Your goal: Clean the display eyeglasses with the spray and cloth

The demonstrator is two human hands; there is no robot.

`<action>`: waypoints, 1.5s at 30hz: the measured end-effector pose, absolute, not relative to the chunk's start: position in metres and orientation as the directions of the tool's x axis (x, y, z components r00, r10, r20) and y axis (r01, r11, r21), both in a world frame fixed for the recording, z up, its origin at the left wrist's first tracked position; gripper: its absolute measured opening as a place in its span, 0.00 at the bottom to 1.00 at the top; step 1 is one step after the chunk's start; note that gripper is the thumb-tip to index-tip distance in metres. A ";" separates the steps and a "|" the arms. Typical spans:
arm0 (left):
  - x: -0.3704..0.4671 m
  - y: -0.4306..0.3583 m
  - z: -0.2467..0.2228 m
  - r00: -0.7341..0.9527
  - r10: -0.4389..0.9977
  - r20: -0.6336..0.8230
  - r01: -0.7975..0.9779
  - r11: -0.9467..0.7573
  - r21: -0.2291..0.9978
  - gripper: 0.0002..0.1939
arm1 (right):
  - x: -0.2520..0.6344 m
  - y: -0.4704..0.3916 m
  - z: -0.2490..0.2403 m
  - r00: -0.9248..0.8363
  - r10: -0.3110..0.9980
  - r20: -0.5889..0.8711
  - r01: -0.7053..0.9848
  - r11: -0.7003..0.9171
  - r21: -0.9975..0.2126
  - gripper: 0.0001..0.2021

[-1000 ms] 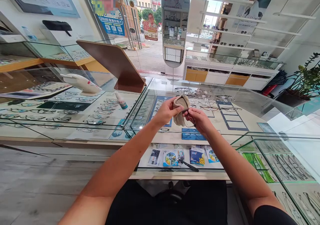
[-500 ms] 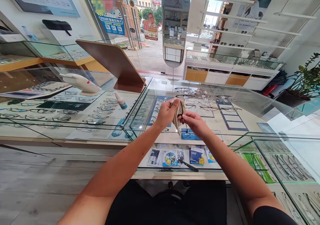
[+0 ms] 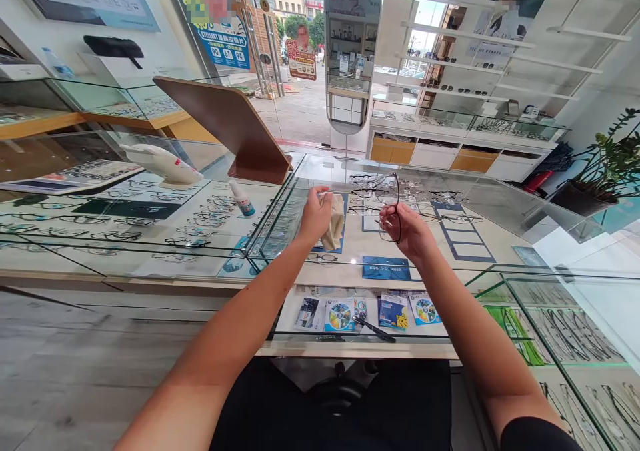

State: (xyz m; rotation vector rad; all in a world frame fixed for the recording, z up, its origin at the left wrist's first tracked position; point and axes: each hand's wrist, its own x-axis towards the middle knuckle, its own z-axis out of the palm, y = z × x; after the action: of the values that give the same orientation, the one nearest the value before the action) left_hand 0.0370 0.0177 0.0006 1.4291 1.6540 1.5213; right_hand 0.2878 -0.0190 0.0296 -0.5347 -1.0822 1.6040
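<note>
A beige cleaning cloth [image 3: 334,224] hangs from my left hand [image 3: 316,212], whose fingers are closed on it above the glass counter. My right hand [image 3: 407,231] pinches a pair of dark thin-rimmed eyeglasses [image 3: 399,194], held upright and turned side-on, apart from the cloth. Part of the frame is hidden behind my fingers. Beneath both hands, several eyeglasses [image 3: 367,183] lie in rows inside the glass case. A blue card [image 3: 385,268] lies below my right hand.
A small white spray bottle [image 3: 242,199] and a wood-backed tabletop mirror [image 3: 225,117] stand on the counter at left, near a white hand-shaped display [image 3: 163,165]. A black pen [image 3: 375,329] and leaflets [image 3: 340,315] lie at the near edge. A potted plant [image 3: 595,177] is at right.
My hands have moved apart. The cloth has come off the eyeglasses and gone left with my left hand, while my right hand has raised the eyeglasses to the right.
</note>
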 end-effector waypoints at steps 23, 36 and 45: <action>0.064 -0.023 -0.003 0.297 0.241 0.924 0.741 -0.669 -0.063 0.45 | 0.316 -0.010 0.028 -0.601 0.771 0.209 -0.184 0.120 -0.976 0.17; 0.066 -0.049 0.004 0.239 0.404 0.883 0.733 -0.672 0.109 0.37 | 0.322 -0.028 0.030 -0.619 0.753 0.223 -0.092 0.213 -0.973 0.18; 0.067 -0.063 0.044 -0.032 0.340 0.940 0.719 -0.645 0.258 0.37 | 0.318 -0.059 0.057 -0.264 0.782 0.565 -0.058 0.572 -0.819 0.24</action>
State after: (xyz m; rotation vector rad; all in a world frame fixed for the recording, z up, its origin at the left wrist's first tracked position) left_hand 0.0674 -0.0632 0.0443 2.3727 1.3684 2.1105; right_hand 0.3177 -0.0593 0.0569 -0.6152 -1.6504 0.9076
